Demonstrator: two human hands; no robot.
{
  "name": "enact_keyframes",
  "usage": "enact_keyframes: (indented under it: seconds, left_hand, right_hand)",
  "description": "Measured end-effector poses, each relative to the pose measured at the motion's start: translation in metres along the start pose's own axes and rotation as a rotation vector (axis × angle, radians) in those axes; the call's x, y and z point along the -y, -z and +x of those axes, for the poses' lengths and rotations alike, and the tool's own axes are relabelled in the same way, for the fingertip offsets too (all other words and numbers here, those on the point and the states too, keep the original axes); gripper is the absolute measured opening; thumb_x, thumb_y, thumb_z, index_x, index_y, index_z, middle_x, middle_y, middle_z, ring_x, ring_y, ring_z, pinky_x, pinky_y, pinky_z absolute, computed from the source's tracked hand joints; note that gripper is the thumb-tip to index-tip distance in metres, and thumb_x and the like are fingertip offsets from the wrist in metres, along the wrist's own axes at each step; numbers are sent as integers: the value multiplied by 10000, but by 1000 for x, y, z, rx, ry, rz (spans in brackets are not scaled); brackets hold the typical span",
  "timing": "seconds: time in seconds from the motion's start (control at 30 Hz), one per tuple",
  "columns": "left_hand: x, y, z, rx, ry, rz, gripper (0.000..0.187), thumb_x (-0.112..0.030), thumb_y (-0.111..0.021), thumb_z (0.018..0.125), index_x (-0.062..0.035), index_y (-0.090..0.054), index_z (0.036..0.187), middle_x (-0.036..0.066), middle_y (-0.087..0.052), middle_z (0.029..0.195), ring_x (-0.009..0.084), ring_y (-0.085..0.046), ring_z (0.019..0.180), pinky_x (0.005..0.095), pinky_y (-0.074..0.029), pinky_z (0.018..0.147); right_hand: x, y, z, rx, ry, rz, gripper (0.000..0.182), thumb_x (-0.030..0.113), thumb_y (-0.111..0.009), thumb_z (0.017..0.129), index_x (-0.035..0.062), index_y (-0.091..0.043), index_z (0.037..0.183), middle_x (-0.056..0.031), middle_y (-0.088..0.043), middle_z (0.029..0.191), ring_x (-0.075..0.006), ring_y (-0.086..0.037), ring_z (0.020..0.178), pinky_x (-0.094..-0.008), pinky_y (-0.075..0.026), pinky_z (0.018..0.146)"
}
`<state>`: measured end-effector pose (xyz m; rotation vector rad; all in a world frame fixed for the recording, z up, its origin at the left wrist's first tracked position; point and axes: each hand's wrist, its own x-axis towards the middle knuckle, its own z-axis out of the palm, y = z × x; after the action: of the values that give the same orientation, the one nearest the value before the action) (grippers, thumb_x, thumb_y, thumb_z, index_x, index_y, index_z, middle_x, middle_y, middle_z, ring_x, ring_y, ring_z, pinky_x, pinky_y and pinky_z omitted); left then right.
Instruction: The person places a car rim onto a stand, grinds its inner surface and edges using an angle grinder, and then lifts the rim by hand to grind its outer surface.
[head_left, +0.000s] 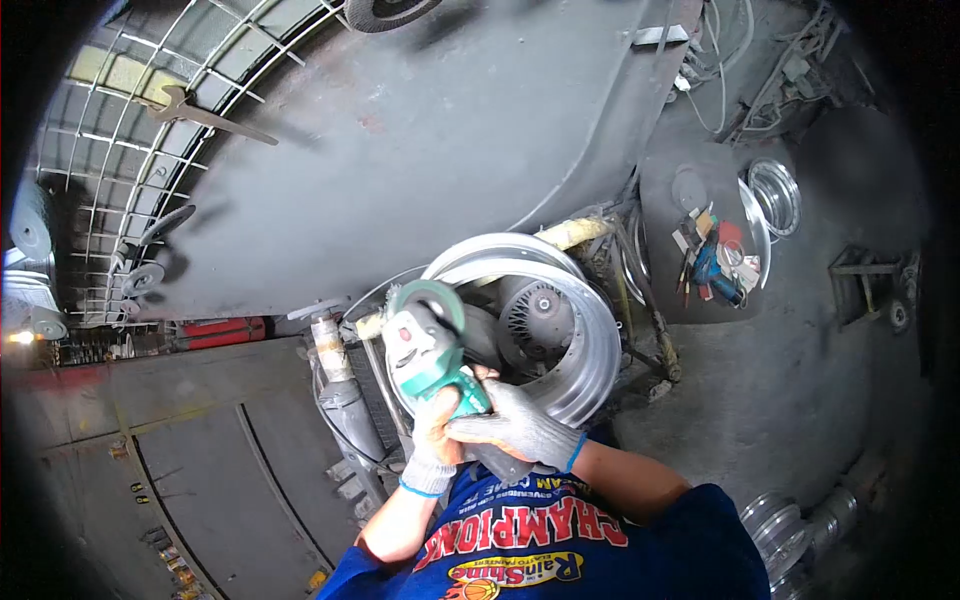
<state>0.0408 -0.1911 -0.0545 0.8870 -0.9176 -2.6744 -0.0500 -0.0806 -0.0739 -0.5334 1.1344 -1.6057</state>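
1. Grinder (425, 368) is held out ahead of a worker's blue shirt (640, 540), at the left side of a silver wheel rim (597, 345); contact between the disc (440, 298) and the rim cannot be told.
2. Gloved left hand (436, 437) and gloved right hand (522, 428) wrap together around the tool's rear, a grip likely meant to steady it and keep fingers behind the disc.
3. White and green, it shows a red spot; the green-edged disc looks blurred.
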Motion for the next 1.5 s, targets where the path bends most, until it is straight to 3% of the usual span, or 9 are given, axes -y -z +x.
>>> enact_keyframes:
  seconds: [0.2,0.3,0.77,1.0,1.03,1.17,1.23,1.3,1.5]
  left_hand:
    - [-8,-69,23,38,174,369,263,-129,-709,898,0,-620,1110,73,-679,903,149,-664,765,283,-544,672]
    - [-6,-78,47,225,453,559,267,-164,-732,897,-5,-647,1095,37,-640,929,105,-607,808,291,-556,759]
    - [-6,17,3,-127,-8,186,482,-201,-747,866,32,-571,1248,175,-677,1153,244,-694,919,372,-585,813]
    - [0,-48,45,276,350,659,369,-186,-754,872,13,-629,1157,77,-702,946,198,-693,852,323,-560,706]
    - [3,-63,51,294,452,695,245,-131,-726,872,9,-667,1064,53,-674,897,122,-652,746,258,-577,546]
    - [6,-79,51,425,254,1084,221,-142,-702,873,0,-685,1041,37,-686,894,124,-643,803,277,-548,684]
    - [-1,-64,44,474,226,1095,500,-313,-756,860,0,-604,1219,138,-699,960,143,-661,878,305,-531,770]
    - [-26,-65,18,428,232,780,553,-335,-764,850,-4,-584,1255,132,-698,979,149,-655,907,302,-521,802]
    - [-16,-24,-20,145,-102,-65,838,-598,-747,789,39,-541,1294,223,-604,1277,315,-631,1113,444,-495,1004]
  right_hand:
    - [8,6,-48,-313,-3,615,288,79,-685,918,39,-571,1179,-36,-618,1057,-124,-598,1023,-285,-480,898]
    - [-26,14,-61,-437,97,656,230,25,-643,937,57,-579,1155,-31,-620,1045,-124,-601,1006,-274,-481,880]
    - [-22,-8,3,-61,-10,392,433,67,-782,840,47,-566,1215,-11,-629,1112,-78,-574,1023,-277,-482,907]
    - [-84,1,-52,-446,224,754,315,101,-674,916,57,-537,1196,-52,-623,1010,-146,-638,924,-330,-546,807]
    - [-104,8,-55,-314,342,807,308,93,-654,925,65,-533,1207,-63,-632,993,-155,-647,917,-338,-547,814]
    - [-131,28,-77,-201,300,847,339,84,-650,913,55,-528,1228,-82,-657,982,-181,-665,913,-345,-547,828]
    - [-69,16,-70,-268,189,664,385,96,-677,886,36,-528,1236,-87,-664,1004,-195,-668,923,-353,-545,838]
    - [31,-2,-57,-296,-6,325,504,143,-742,837,-4,-506,1258,-80,-634,1063,-184,-622,990,-357,-507,896]
    - [62,-12,-9,136,-23,-17,659,248,-809,816,-34,-443,1285,-90,-543,1167,-130,-461,1140,-278,-372,1004]
